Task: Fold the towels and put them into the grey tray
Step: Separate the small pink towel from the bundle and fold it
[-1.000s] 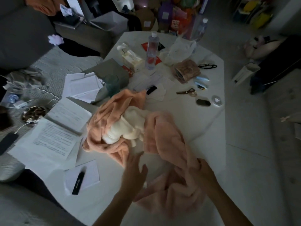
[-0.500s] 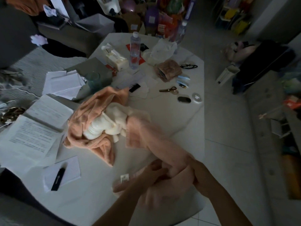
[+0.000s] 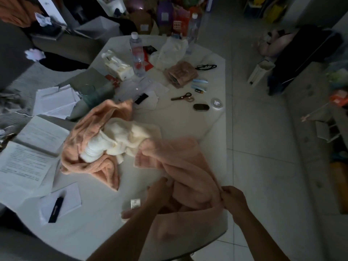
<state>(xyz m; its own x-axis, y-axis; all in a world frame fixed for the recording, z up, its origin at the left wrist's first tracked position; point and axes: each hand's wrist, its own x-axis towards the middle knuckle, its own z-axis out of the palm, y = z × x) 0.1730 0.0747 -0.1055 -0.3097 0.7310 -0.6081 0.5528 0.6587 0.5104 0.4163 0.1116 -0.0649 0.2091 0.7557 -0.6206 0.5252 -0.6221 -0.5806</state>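
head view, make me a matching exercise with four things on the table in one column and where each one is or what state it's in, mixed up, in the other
Things
1. pink towel
2. cream towel
3. scissors
4. clear bottle

Places or states
A. standing upright at the far side of the table, beside the tissue pack
B. gripped at the near edge by both the left hand and the right hand
C. lying flat on bare tabletop, apart from the towels
D. bundled in the heap with the orange towel

Pairs: 1-B, 2-D, 3-C, 4-A
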